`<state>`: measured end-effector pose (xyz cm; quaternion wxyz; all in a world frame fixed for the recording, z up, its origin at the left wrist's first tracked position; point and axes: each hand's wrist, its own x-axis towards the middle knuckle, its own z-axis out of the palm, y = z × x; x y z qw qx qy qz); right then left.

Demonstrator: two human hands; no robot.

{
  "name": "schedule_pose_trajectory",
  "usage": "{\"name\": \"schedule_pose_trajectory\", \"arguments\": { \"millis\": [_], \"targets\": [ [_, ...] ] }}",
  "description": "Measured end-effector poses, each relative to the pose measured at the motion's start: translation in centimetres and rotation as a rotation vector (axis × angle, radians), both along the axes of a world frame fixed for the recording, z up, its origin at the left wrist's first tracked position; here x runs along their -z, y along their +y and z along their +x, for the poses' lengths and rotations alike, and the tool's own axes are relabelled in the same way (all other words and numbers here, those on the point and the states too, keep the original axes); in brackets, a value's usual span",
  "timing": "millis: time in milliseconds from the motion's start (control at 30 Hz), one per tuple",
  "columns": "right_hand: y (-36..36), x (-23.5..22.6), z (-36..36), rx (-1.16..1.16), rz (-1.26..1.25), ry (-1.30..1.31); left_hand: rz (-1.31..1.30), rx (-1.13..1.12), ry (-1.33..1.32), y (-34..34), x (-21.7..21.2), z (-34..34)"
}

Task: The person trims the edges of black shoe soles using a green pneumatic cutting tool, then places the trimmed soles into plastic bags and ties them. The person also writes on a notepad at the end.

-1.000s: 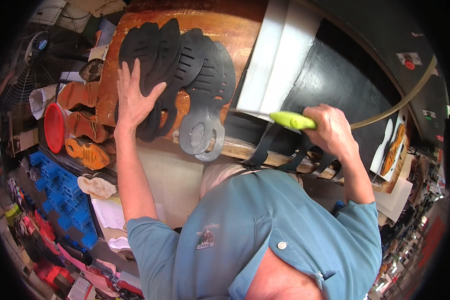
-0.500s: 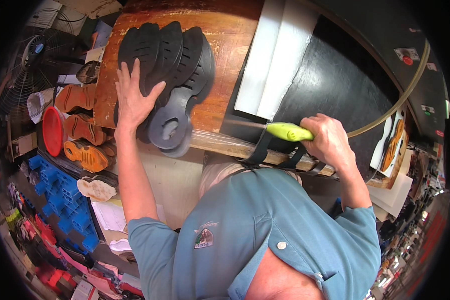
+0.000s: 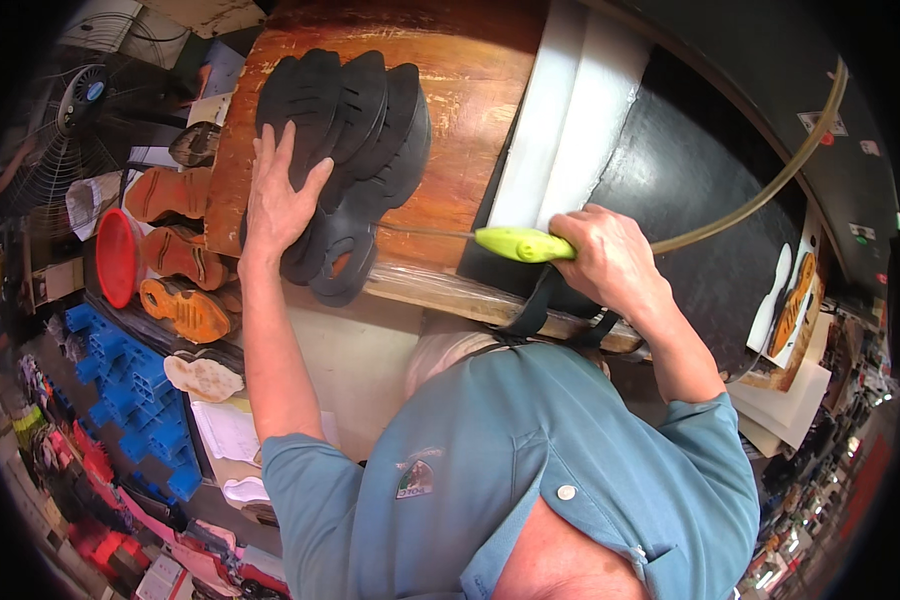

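Several black shoe soles (image 3: 395,130) lie fanned out and overlapping on the orange-brown wooden board. My left hand (image 3: 282,205) rests flat on the leftmost ones, its fingers spread and thumb held apart. In my right hand (image 3: 610,255) is a lime-green air blow gun (image 3: 520,243) with a long thin metal nozzle. That nozzle points left, and its tip is at the near part of the soles; whether it touches them I cannot tell. A yellowish hose (image 3: 770,200) runs from behind my right hand up to the far right.
White strips (image 3: 550,120) and a shiny black sheet (image 3: 700,150) lie right of the wooden board (image 3: 470,80). Orange sole-shaped pieces (image 3: 185,310), a red bowl (image 3: 118,258) and a caged fan (image 3: 80,110) stand left. Blue plastic parts (image 3: 135,385) are lower left.
My right hand has moved left with the air blow gun, bringing the nozzle tip to the soles. The near sole, blurred and raised before, now lies lower. My left hand stays on the soles.
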<state>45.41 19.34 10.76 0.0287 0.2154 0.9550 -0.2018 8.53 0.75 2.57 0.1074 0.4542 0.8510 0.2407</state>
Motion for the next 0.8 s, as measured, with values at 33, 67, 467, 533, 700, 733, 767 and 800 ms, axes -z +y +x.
{"name": "schedule_pose_trajectory", "arguments": {
  "millis": [33,67,467,533,700,733,767,800],
  "targets": [
    [0.3,0.3,-1.0,0.005,0.017,0.037,0.011,0.009,-0.023,-0.1,-0.1,-0.3],
    [0.6,0.5,-2.0,0.026,0.035,0.033,0.008,0.022,-0.023,-0.2,-0.1,-0.5],
    [4.9,1.6,-9.2,0.128,0.148,0.121,0.033,0.007,0.202,-0.5,2.0,-3.6],
    [6.0,1.5,-10.3,0.121,0.223,0.058,0.027,0.003,0.234,-0.5,2.3,-3.7],
    [6.6,1.2,-13.9,0.108,0.166,0.097,0.081,-0.036,0.218,-0.5,2.8,-3.9],
    [6.6,1.2,-14.6,0.119,0.147,0.106,0.117,-0.042,0.211,-0.6,2.9,-4.0],
    [6.3,1.4,-15.3,0.095,0.147,0.142,0.157,-0.050,0.207,-0.6,3.0,-4.1],
    [6.0,1.7,-15.7,0.044,0.147,0.124,0.185,-0.062,0.189,-0.7,3.0,-4.2]
  ]
}}
